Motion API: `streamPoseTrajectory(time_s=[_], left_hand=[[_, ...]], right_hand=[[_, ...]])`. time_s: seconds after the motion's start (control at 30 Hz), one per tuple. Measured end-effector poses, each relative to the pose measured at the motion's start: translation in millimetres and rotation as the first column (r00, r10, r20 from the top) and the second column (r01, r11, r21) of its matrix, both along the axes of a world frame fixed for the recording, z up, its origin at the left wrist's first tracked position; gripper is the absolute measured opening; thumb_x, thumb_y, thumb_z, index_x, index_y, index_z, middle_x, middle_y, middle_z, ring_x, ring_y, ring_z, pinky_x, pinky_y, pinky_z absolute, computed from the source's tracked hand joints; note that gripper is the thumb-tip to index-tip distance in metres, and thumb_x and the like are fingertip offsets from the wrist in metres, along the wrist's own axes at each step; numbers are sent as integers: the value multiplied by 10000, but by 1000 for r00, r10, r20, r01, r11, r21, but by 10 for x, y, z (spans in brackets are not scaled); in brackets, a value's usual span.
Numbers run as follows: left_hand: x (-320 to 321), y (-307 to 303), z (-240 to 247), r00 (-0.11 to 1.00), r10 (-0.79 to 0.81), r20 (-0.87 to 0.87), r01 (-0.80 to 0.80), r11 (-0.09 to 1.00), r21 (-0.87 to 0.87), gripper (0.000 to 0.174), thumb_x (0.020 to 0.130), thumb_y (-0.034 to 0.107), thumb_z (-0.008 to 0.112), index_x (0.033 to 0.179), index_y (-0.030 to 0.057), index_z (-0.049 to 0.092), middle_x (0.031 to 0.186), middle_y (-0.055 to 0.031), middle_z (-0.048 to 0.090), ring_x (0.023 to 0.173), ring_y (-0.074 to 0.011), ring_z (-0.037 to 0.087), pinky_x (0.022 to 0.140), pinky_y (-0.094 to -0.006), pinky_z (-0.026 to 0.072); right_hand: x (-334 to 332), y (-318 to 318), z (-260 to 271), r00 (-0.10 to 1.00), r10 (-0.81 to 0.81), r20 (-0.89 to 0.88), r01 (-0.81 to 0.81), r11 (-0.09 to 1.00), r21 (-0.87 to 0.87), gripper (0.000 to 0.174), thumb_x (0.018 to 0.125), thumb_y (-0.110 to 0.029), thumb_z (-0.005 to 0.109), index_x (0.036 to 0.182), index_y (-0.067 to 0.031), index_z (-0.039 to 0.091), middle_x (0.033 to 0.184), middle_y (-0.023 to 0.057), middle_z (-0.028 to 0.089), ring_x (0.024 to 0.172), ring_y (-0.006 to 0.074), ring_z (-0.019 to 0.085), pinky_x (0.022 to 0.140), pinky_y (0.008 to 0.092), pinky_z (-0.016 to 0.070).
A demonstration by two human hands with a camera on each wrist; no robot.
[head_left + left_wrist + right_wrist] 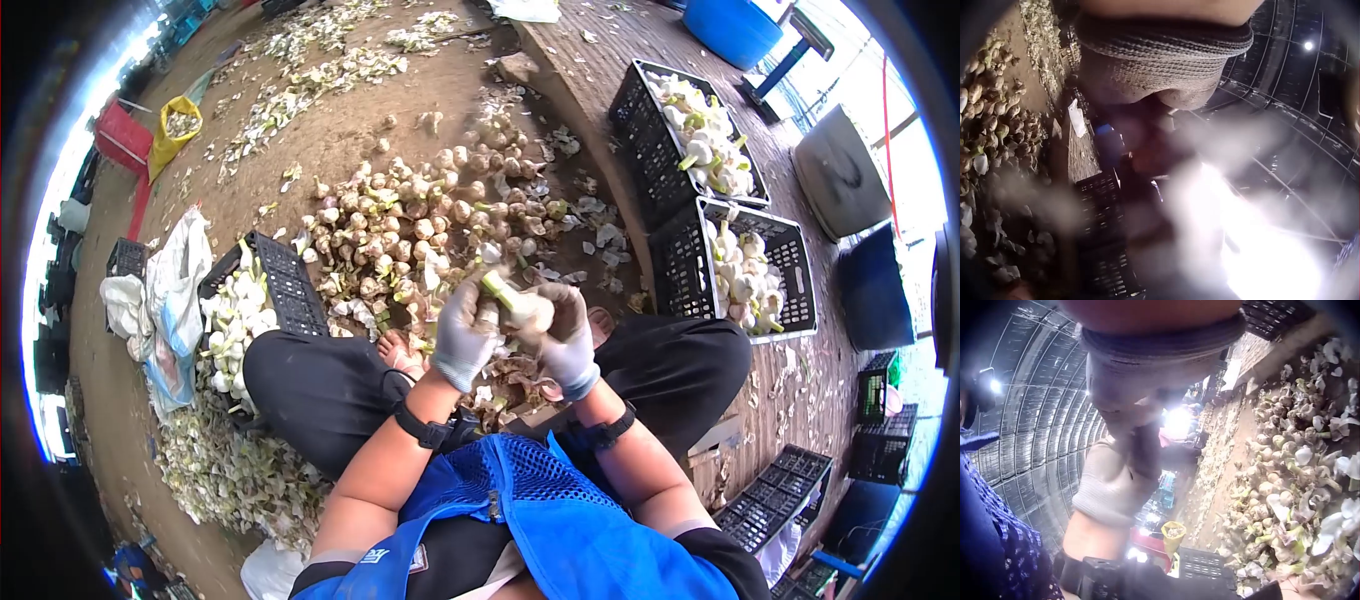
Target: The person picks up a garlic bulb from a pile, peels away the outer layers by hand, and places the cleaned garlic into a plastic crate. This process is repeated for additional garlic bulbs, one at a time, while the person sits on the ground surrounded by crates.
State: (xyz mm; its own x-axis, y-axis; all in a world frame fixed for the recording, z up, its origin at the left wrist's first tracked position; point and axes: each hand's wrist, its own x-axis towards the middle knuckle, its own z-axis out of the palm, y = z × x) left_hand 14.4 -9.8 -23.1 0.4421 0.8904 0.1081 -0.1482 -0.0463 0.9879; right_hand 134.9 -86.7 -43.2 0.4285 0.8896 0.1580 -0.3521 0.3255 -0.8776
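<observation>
Between my two gloved hands, over the pile, is a white garlic bulb with a short green stem that points up and left. My left hand grips it on the stem side, thumb close against the bulb. My right hand holds the bulb from the other side, its fingers curled round and slightly blurred. In the right wrist view the two gloves overlap, and the bulb is hidden behind them. Below lies a heap of unpeeled garlic bulbs on the dirt floor.
Black crates of white garlic stand at right, one upper crate and one lower crate. Another black crate is by the left knee. Peeled skins are heaped behind it. A wooden board edge runs along the right.
</observation>
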Motion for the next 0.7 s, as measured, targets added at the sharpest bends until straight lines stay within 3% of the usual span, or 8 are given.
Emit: streamPoseTrajectory(time_s=[0.03, 0.07, 0.1, 0.13, 0.27, 0.37, 0.67, 0.7], left_hand=[[-3, -3, -70, 994, 10, -106, 15, 973, 231, 308, 856, -34, 490, 1151, 9, 568, 1081, -123, 626, 931, -224, 612, 788, -309, 489], [-31, 6, -131, 975, 59, -215, 45, 891, 451, 299, 825, -24, 517, 1112, 29, 584, 1069, -141, 623, 915, -282, 619, 782, -349, 494], [-26, -61, -109, 973, 54, -226, 84, 824, 560, 266, 834, -7, 535, 1090, 42, 588, 1022, -136, 629, 915, -287, 620, 813, -356, 489], [-11, -90, -69, 964, 83, -251, 113, 731, 673, 234, 842, 9, 552, 1068, 55, 592, 974, -130, 636, 914, -292, 621, 843, -362, 484], [-6, 9, -188, 969, -237, -72, 247, 909, 335, 353, 786, -98, 445, 1096, 29, 555, 982, -68, 614, 950, -194, 582, 866, -297, 446], [10, -25, -93, 953, -262, 154, 286, 946, -153, 289, 835, -117, 403, 1043, 21, 548, 913, -25, 587, 881, -94, 541, 783, -240, 449], [45, 83, -401, 989, -138, 48, 139, 990, -9, 237, 782, -68, 491, 980, 49, 547, 836, -47, 587, 802, -158, 573, 731, -287, 463], [-12, 152, -429, 967, -93, -238, 119, 988, 100, 245, 760, -11, 546, 991, 69, 556, 832, -79, 606, 794, -212, 599, 723, -318, 475]], right_hand=[[94, -51, 83, 969, 122, -215, -163, 969, -186, 452, 874, -166, 637, 1255, -25, 439, 1133, 83, 564, 1047, 173, 558, 881, 310, 479], [153, -46, 69, 990, 143, -14, -143, 976, -163, 442, 950, -295, 507, 1300, -36, 432, 1125, 93, 584, 1041, 189, 566, 860, 342, 495], [184, -46, -160, 867, 114, -486, -258, 936, -240, 461, 978, -388, 410, 1283, -45, 459, 1139, 83, 581, 1038, 192, 569, 859, 358, 499], [143, -12, 45, 925, 62, -374, -198, 920, -337, 455, 985, -392, 394, 1269, -47, 478, 1147, 76, 581, 1034, 198, 572, 870, 367, 497], [254, -45, -300, 945, 292, 149, -269, 951, -154, 673, 918, -517, 481, 1348, -8, 392, 1251, 145, 525, 1127, 234, 540, 922, 352, 477], [162, -35, -8, 938, 344, 41, -319, 904, -284, 983, 815, -721, 451, 1414, 36, 266, 1359, 180, 432, 1191, 253, 497, 970, 354, 438], [109, -3, -21, 849, 525, -58, -528, 847, -57, 966, 845, -645, 495, 1457, 25, 166, 1495, 153, 265, 1358, 261, 306, 1118, 373, 240], [167, -43, -137, 829, 545, -128, -556, 828, -77, 899, 865, -576, 502, 1461, 11, 174, 1403, 150, 355, 1190, 228, 400, 971, 339, 329]])
